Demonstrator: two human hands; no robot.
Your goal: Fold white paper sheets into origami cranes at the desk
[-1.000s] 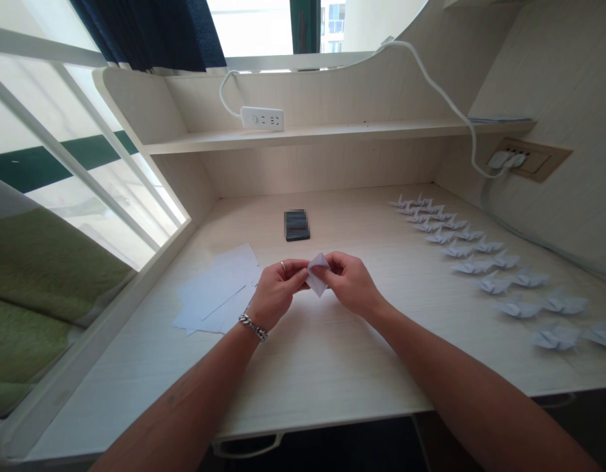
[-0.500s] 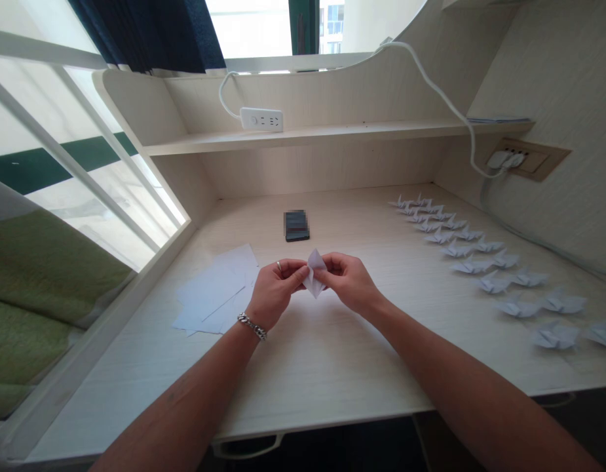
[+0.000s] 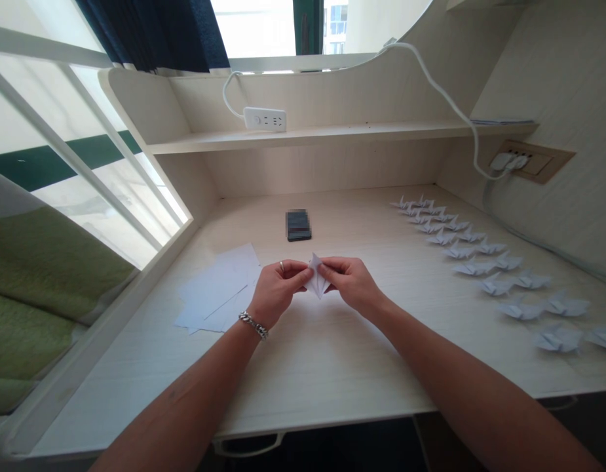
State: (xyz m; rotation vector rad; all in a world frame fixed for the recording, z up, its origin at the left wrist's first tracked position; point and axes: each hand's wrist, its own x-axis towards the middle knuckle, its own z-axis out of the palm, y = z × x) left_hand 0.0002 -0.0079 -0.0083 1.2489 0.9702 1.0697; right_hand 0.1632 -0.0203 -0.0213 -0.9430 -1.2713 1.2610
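A small white folded paper (image 3: 318, 280), diamond-shaped with creases down its middle, is held up just above the desk. My left hand (image 3: 279, 286) pinches its left side between thumb and fingers; a ring and a chain bracelet are on this hand and wrist. On the other side, my right hand (image 3: 352, 280) grips the paper's right edge, thumb on the near face. Fingertips behind the paper are partly hidden. Flat white paper sheets (image 3: 214, 288) lie in a loose pile left of my left hand.
Several folded paper cranes (image 3: 472, 265) stand in two rows along the desk's right side. A dark, blurred phone-like object (image 3: 299, 226) lies beyond my hands. A power strip (image 3: 265, 119) rests on the shelf (image 3: 332, 136), and a white cable (image 3: 443, 92) runs to a wall socket (image 3: 533, 162).
My thumbs have shifted slightly on the folded paper, which now shows more of its creased lower part and spreads wider. Both hands keep hold of it.
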